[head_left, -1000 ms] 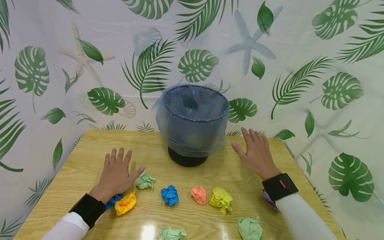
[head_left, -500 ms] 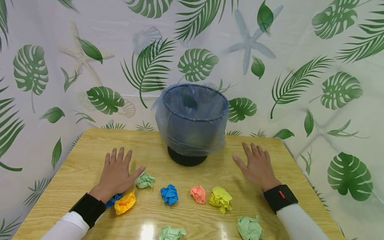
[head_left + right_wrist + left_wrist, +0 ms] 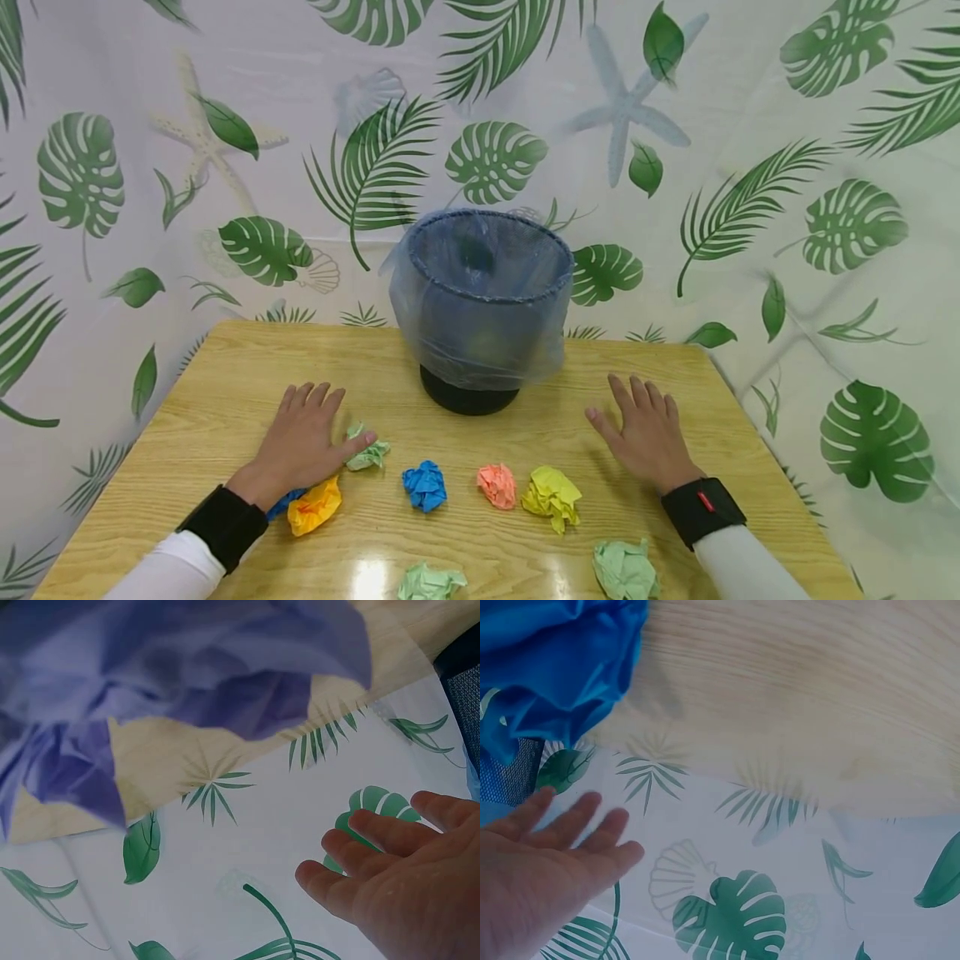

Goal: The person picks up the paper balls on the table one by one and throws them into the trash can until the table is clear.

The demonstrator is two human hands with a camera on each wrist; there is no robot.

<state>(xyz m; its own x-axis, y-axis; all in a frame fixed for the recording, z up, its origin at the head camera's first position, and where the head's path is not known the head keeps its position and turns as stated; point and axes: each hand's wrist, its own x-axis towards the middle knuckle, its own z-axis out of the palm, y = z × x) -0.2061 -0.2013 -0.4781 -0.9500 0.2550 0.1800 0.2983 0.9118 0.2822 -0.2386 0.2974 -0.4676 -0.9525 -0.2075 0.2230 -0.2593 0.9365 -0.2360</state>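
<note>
My left hand (image 3: 303,437) hovers over the left side of the table with nothing in it, fingers spread. Its thumb overlaps a pale green crumpled paper ball (image 3: 367,452) in the head view. Near that wrist lie an orange paper ball (image 3: 315,507) and a partly hidden blue paper ball (image 3: 285,503), which looms large in the left wrist view (image 3: 555,660). My right hand (image 3: 645,433) holds nothing over the right side, fingers extended. A purple crumpled paper (image 3: 195,667) fills the top of the right wrist view; in the head view the right wrist hides it.
A dark bin (image 3: 468,398) lined with a translucent blue bag (image 3: 487,333) stands at the table's back middle. Across the front lie blue (image 3: 424,486), coral (image 3: 497,486) and yellow (image 3: 552,497) paper balls, plus two pale green ones (image 3: 431,583) (image 3: 626,571). Leaf-printed sheeting (image 3: 300,125) hangs behind.
My right hand has come down and back toward me, its wrist now covering the purple paper. The left hand has tilted and shifted slightly right. The paper balls have stayed put.
</note>
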